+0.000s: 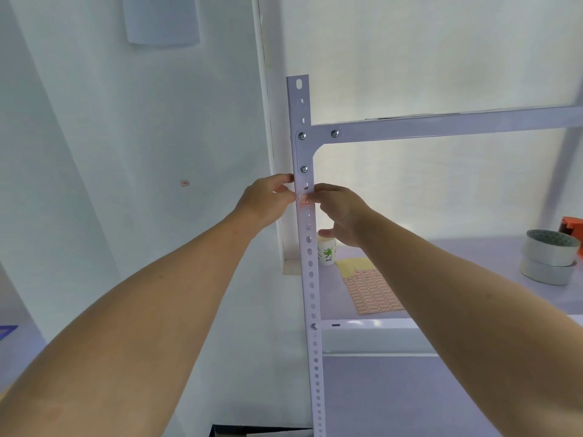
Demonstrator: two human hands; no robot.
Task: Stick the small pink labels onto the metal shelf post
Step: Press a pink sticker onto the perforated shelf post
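Note:
A white perforated metal shelf post (310, 279) stands upright in the middle of the head view. A small pink label (303, 200) lies across its front face below the corner bracket. My left hand (268, 200) pinches the label's left end against the post. On the other side, my right hand (339, 212) presses the label's right end with its fingertips. A sheet of pink labels (372, 291) on yellow backing rests on the shelf (473, 257) behind my right forearm, which hides part of it.
A paper cup (327, 252) with a green print stands on the shelf beside the post. Two stacked tape rolls (549, 260) and an orange object (572, 225) sit at the far right. One stray pink label (185, 183) is stuck on the white wall at left.

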